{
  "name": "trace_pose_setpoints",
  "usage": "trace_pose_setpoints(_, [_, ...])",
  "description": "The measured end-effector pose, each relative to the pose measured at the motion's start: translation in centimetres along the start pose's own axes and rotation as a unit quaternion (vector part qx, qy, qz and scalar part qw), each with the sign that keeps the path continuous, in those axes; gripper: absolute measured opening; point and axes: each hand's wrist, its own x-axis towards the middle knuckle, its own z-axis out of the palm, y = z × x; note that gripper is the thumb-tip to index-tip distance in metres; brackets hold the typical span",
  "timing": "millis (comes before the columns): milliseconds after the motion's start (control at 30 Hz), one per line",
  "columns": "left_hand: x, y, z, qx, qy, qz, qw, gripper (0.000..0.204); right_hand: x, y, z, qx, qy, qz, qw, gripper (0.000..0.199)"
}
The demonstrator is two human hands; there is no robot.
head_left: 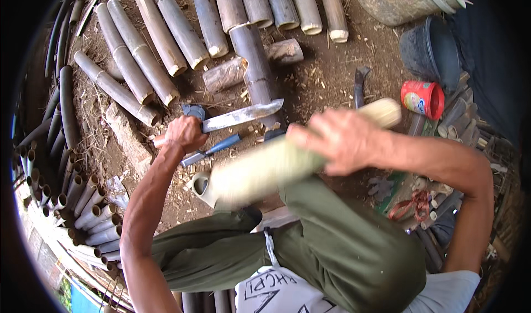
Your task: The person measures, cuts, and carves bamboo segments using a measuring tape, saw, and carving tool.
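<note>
My left hand (187, 135) is closed around the handle of a machete; its worn steel blade (243, 115) points right, just above the ground. In my right hand (345, 141) is a thick pale length of bamboo (260, 172), apparently peeled and smeared by motion. It slants over my raised knee, its narrower end (384, 112) up and to the right of the hand. A blue-handled tool (213, 149) lies below the blade. Beyond the machete, a dark bamboo section (257, 72) with a notch cut in its side rests across a short log (224, 75).
Several cut bamboo lengths (227, 6) lie in a row at the far side. Bundled bamboo tubes (99, 219) stand at left. To the right are a red can (423, 100), a dark bucket (428, 53), a pale bucket (404, 0) and a dark curved tool (360, 86).
</note>
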Motion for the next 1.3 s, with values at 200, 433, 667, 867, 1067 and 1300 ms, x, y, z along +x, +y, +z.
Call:
trace_pose_setpoints(200, [-0.2,-0.4,0.2,0.015,0.000,0.023,1.000,0.029,1.4,6.7,2.2,-0.037,-0.035,0.060,0.997,0.069])
trace_pose_setpoints(433, [0.9,-0.3,-0.8,0.019,-0.012,0.025,0.999,0.026,1.3,-2.3,2.1,0.112,0.171,-0.193,0.960,0.054])
trace_pose_setpoints(667, [1.3,-0.2,-0.4,0.034,-0.050,0.030,0.998,0.029,-0.6,1.8,0.8,0.013,0.042,0.089,0.995,0.080])
trace_pose_setpoints(867, [1.7,-1.2,-0.3,0.026,-0.019,0.054,0.998,0.029,1.2,6.4,3.0,0.042,0.093,-0.146,0.984,0.058])
trace_pose_setpoints(1067, [2.2,-0.8,-0.5,0.007,-0.009,0.043,0.999,0.039,-0.4,0.8,1.5,0.112,0.119,-0.025,0.986,0.079])
trace_pose_setpoints(1300, [1.2,-0.6,-0.3,0.012,0.038,0.016,0.999,0.034,-2.3,6.6,3.2,-0.055,0.015,0.178,0.982,0.076])
